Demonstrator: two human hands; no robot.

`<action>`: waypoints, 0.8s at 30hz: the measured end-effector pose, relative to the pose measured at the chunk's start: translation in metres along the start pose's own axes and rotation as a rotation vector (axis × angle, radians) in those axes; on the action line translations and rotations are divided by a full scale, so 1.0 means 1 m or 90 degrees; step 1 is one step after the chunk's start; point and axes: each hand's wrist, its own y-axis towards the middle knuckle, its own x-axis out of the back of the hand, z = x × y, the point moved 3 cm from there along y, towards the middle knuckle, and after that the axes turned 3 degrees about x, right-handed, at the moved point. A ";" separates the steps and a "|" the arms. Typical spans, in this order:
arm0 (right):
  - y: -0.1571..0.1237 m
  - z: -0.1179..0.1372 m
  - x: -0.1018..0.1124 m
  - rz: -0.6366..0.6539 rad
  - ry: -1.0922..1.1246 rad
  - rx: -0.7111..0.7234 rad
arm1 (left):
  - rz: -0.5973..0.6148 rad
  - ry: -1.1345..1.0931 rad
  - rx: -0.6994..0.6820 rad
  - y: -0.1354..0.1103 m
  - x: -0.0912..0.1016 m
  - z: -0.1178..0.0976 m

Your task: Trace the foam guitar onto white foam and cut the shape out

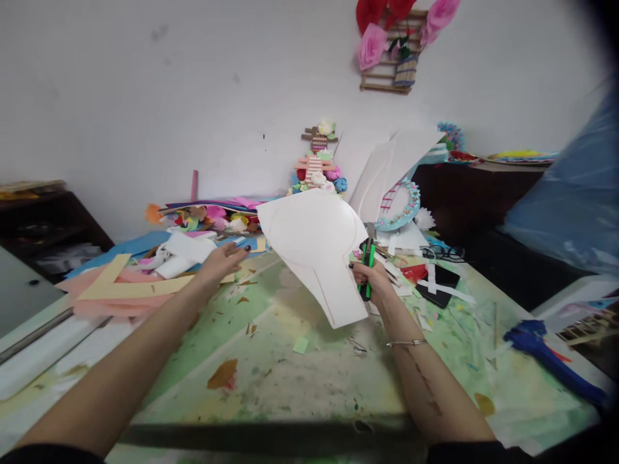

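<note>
My left hand is stretched out over the left side of the table with its fingers apart, holding nothing; loose paper lies just behind it. My right hand is closed round a green-and-black tool that looks like a utility knife, pointing up. Its thumb also meets the edge of a white paper sheet, which appears held up at a tilt above the table. Pencilled curves and a straight-sided stem are drawn on the sheet, and its outer edge is partly rounded.
The green-stained table carries paper scraps. Coloured paper and white rolls lie left. To the right are a black phone-like slab, glasses and a blue glue gun. Paper-flower crafts stand against the wall.
</note>
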 end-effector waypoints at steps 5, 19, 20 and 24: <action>-0.013 -0.016 -0.023 0.027 -0.008 -0.010 | 0.088 -0.199 0.063 -0.014 -0.063 0.021; -0.003 -0.004 -0.010 0.012 -0.014 0.009 | 0.058 -0.044 0.008 0.045 0.032 -0.122; -0.002 -0.004 -0.009 0.011 -0.029 0.018 | 0.137 0.088 -0.011 0.044 0.038 -0.136; -0.001 0.000 -0.010 0.010 -0.120 0.085 | 0.220 0.536 -0.138 0.023 0.038 -0.171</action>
